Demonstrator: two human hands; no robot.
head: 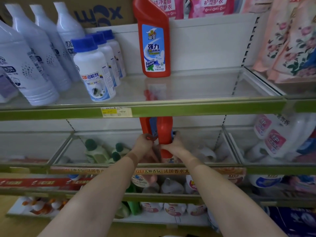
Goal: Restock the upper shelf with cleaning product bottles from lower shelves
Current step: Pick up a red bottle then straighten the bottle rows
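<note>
My arms are bare right up to the bottom edge of the view, no sleeves showing. My left hand (145, 142) has a red-painted thumbnail. No watch or rings that I can make out.

The upper shelf (196, 93), a glass board with a green front rail, is carrying one red cleaner bottle (154, 41), standing upright against the back panel. Left of that red bottle, a row of white blue-capped bottles (94, 71) is running front to back, and further left tall pale bottles (34, 62) are standing in rows. Right of the red bottle the glass is lying bare up to a divider. A yellow price tag (116, 112) is sitting on the rail, below and left of the red bottle. Below it, the lower shelf (119, 165) is holding green-capped bottles (99, 151) in a glass-walled bin.
</note>
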